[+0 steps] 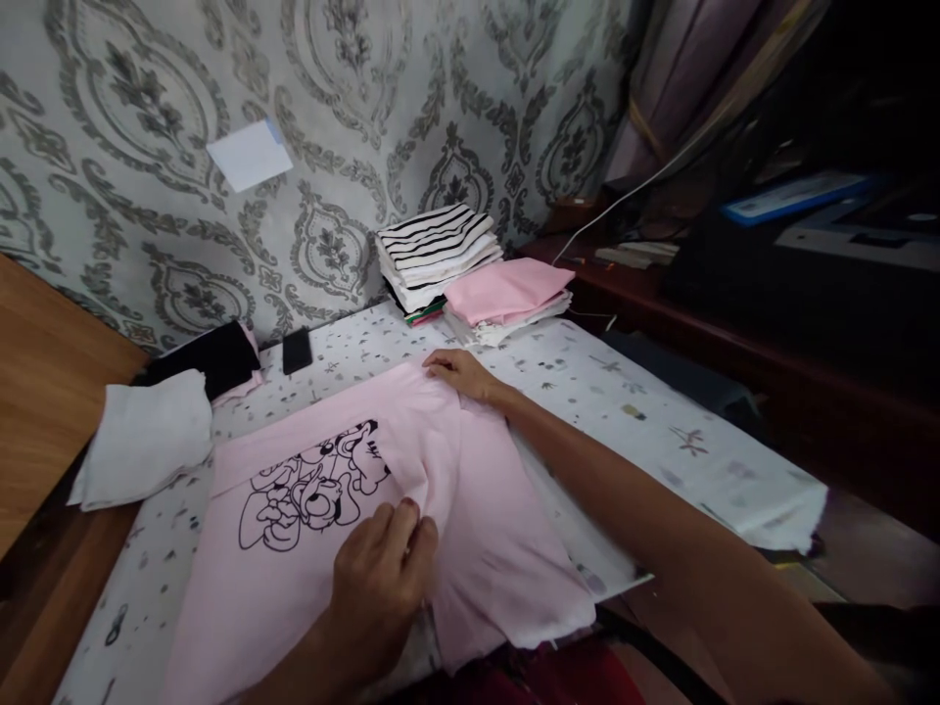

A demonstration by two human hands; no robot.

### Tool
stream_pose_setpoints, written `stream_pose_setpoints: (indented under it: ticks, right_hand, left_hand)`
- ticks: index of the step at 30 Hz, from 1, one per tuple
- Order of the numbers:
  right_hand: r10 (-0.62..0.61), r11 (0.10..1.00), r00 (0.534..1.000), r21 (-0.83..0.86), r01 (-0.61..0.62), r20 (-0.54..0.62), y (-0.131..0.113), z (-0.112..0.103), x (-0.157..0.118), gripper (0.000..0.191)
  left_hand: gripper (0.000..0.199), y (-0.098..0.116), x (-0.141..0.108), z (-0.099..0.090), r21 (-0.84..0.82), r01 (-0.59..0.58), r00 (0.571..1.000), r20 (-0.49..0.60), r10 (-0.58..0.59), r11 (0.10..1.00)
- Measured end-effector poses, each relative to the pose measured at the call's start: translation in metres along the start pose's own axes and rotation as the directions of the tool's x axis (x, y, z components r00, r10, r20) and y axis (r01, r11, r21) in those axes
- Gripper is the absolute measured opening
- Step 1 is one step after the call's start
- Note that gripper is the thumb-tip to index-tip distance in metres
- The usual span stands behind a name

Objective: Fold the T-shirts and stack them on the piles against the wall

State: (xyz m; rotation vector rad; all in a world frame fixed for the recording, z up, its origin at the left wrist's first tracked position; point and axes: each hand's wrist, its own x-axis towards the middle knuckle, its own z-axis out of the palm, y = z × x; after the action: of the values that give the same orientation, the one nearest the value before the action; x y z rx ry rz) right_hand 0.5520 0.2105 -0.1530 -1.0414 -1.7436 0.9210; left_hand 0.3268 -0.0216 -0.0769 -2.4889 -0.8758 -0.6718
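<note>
A pale pink T-shirt with a black line cartoon print lies spread over the patterned cloth, partly folded on its right side. My left hand is closed on the shirt's fabric just below and right of the print, its fingertips partly hidden. At the shirt's far edge, my right hand grips the fabric between bent fingers and thumb. Creases run through the pink cloth between the two hands. The shirt's right part hangs toward the near edge.
Behind my right hand stand a pile of striped folded clothes and a pink-topped pile. A black phone lies near the wall. White folded cloth and black folded cloth sit left, beside a wooden panel.
</note>
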Motion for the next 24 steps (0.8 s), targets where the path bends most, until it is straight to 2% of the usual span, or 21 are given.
stream_pose_setpoints:
  ticks: [2,3,4,5,6,7,9,11,12,13,14,15,16,18,22,24]
  right_hand:
    - [-0.005,1.0,1.0,0.001,0.005,0.001,0.001,0.0,0.0,0.02]
    - [-0.007,1.0,1.0,0.002,0.007,0.003,0.001,0.0,0.0,0.02]
    - [-0.008,1.0,1.0,0.004,0.008,0.005,0.001,0.0,0.0,0.021]
    - [-0.008,1.0,1.0,0.003,0.007,0.008,0.0,0.0,0.0,0.021]
    - [-0.007,1.0,1.0,0.0,0.007,0.012,-0.001,-0.001,0.0,0.022]
    - [-0.005,1.0,1.0,-0.007,0.005,0.016,-0.001,-0.001,0.0,0.024]
    - [-0.004,1.0,1.0,-0.019,0.005,0.02,-0.004,-0.002,-0.001,0.029]
    - [-0.01,0.999,1.0,-0.035,0.01,0.015,-0.007,-0.002,-0.002,0.038]
    - [-0.012,0.999,1.0,-0.047,0.013,0.007,-0.008,-0.003,-0.002,0.044]
    - [-0.012,0.998,1.0,-0.062,0.012,-0.002,-0.01,-0.003,-0.003,0.049]
    - [-0.009,0.997,1.0,-0.078,0.009,-0.007,-0.012,-0.004,-0.003,0.054]
    - [-0.004,0.996,1.0,-0.092,0.003,-0.008,-0.013,-0.004,-0.004,0.057]
    - [0.002,0.995,1.0,-0.102,-0.002,-0.006,-0.015,-0.005,-0.005,0.059]
    - [0.01,0.993,1.0,-0.115,-0.009,0.009,-0.018,-0.007,-0.006,0.059]
    - [0.0,0.991,0.995,-0.135,0.014,0.1,-0.024,-0.012,-0.009,0.053]
    - [-0.004,0.992,0.989,-0.127,0.024,0.149,-0.024,-0.014,-0.009,0.049]
  left_hand:
    - [0.02,-0.004,0.015,-0.008,0.007,-0.034,0.996,-0.082,0.035,0.999]
    - [0.019,-0.008,0.022,-0.011,-0.034,-0.01,0.995,-0.1,0.006,0.999]
    - [0.019,-0.015,0.028,-0.013,-0.117,0.043,0.995,-0.087,-0.054,0.992]
    - [0.018,-0.025,0.034,-0.014,-0.231,0.138,0.988,-0.032,-0.15,0.963]
    - [0.017,-0.037,0.039,-0.013,-0.354,0.275,0.961,0.064,-0.27,0.894]
    - [0.016,-0.052,0.043,-0.009,-0.464,0.429,0.903,0.186,-0.388,0.775]
    - [0.018,-0.087,0.046,0.007,-0.582,0.692,0.708,0.432,-0.559,0.427]
    - [0.027,-0.121,0.043,0.029,-0.61,0.79,0.493,0.57,-0.658,0.063]
    - [0.03,-0.135,0.04,0.041,-0.551,0.829,0.356,0.649,-0.672,-0.093]
    - [0.032,-0.146,0.035,0.051,-0.504,0.845,0.264,0.684,-0.68,-0.178]
    - [0.032,-0.153,0.031,0.059,-0.465,0.855,0.2,0.705,-0.681,-0.23]
    - [0.032,-0.157,0.027,0.066,-0.443,0.862,0.17,0.71,-0.684,-0.245]
    - [0.032,-0.159,0.023,0.07,-0.441,0.865,0.17,0.704,-0.689,-0.238]
    - [0.033,-0.157,0.018,0.075,-0.456,0.863,0.194,0.696,-0.691,-0.217]
    - [0.042,-0.158,0.018,0.08,-0.526,0.828,0.274,0.681,-0.679,-0.193]
    - [0.046,-0.166,0.019,0.083,-0.561,0.804,0.279,0.647,-0.709,-0.197]
